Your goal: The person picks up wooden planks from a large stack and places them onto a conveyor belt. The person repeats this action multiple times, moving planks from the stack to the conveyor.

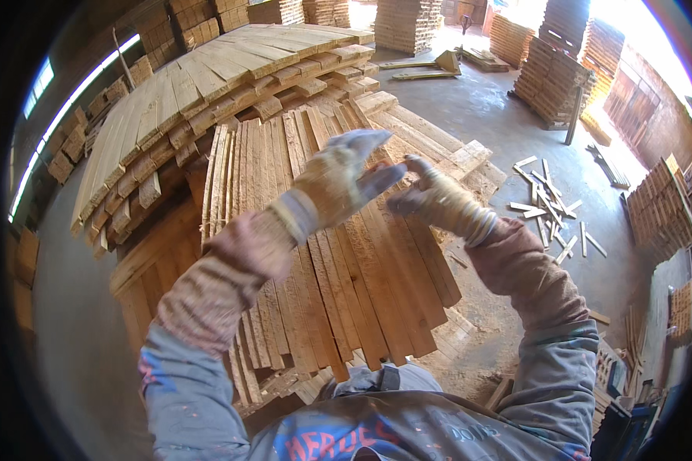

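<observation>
Both my hands wear pale work gloves with yellowish cuffs and are raised above a stack of narrow wooden boards (361, 269). My left hand (342, 178) is slightly blurred. Its fingers stretch to the right, apart from the thumb, and no object shows in them. Close beside it, my right hand (440, 198) points leftward with thumb and fingers parted, also with nothing visible in it. Whether the fingertips of the two hands touch is hard to tell. The boards lie side by side, rough-edged, running away from my body.
Beyond the boards at left rises a large stack of wider planks (200, 77). Loose wood strips (547, 201) lie scattered on the concrete floor (469, 100) at right. Tall wood stacks (553, 69) and a pallet jack (430, 67) stand farther off. Sawdust (469, 346) lies right of the boards.
</observation>
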Motion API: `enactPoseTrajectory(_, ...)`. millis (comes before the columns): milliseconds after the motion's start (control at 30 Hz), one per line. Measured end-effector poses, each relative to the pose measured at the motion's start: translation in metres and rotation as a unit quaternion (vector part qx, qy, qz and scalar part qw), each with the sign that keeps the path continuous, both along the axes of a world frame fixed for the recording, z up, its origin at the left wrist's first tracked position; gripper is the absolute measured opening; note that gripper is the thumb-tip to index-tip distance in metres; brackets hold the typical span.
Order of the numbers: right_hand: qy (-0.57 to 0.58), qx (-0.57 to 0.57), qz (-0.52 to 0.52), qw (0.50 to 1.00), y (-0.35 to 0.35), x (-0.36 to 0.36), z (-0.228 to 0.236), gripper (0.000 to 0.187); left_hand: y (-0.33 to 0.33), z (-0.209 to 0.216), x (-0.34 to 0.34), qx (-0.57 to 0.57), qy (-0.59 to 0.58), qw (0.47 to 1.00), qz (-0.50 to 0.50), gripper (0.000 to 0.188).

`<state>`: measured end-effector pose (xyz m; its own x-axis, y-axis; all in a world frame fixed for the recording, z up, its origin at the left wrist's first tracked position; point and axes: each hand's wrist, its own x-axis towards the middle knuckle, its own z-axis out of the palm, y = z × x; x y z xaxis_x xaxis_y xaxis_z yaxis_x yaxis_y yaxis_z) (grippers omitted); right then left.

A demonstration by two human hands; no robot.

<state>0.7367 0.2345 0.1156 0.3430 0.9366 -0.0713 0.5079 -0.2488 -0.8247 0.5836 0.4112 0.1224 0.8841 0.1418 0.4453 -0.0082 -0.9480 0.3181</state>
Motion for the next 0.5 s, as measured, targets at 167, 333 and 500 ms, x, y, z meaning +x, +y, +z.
enactPoseTrajectory(167, 0.041, 0.082, -0.071, 0.993, 0.042, 0.104, -0.021, 0.017, -0.041, -0.004, 0.040, 0.076, 0.292, 0.951, 0.068, 0.080)
enactPoseTrajectory(333, -0.011, 0.131, -0.085, 0.988, 0.130, 0.214, -0.119, 0.043, -0.045, 0.000, 0.063, 0.074, 0.282, 0.956, 0.033, 0.072)
enactPoseTrajectory(500, -0.116, -0.103, 0.050, 0.987, 0.147, 0.174, -0.058, 0.063, -0.037, -0.006, 0.038, 0.064, 0.264, 0.960, 0.068, 0.071)
